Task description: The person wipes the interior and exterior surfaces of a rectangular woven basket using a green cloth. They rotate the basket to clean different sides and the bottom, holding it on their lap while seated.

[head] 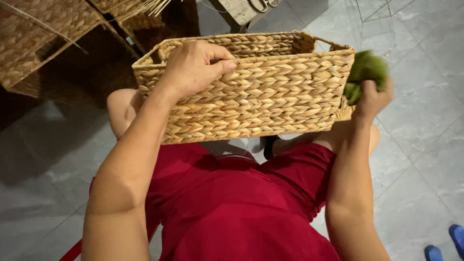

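lap: red shorts (232, 203) fill the near view, the person seated, knees up under the work.
floor: grey tiles (425, 145) all around; blue shoe tips (447, 244) peek in at the lower right corner.
basket: a rectangular woven basket (261, 96) rests on the knees, tipped so its long braided side faces the camera; handle cut-outs show in the end walls. its inside is mostly hidden from here, so what it holds cannot be told.
left hand: the left hand (193, 67) is clamped over the basket's top rim near the left end, thumb lying along the outer wall, fingers hooked over the edge.
right hand: the right hand (374, 96) is closed around a green cloth (365, 72), bunched up and pressed at the basket's right end wall.
cloth: blurred, touching or just beside the right corner; which one is hard to tell.
far left: more woven baskets (43, 38) stand on the floor beyond, with loose reed strands (145, 7) sticking out above them.
far top: scissors (263, 5) lie on a pale board at the top edge.
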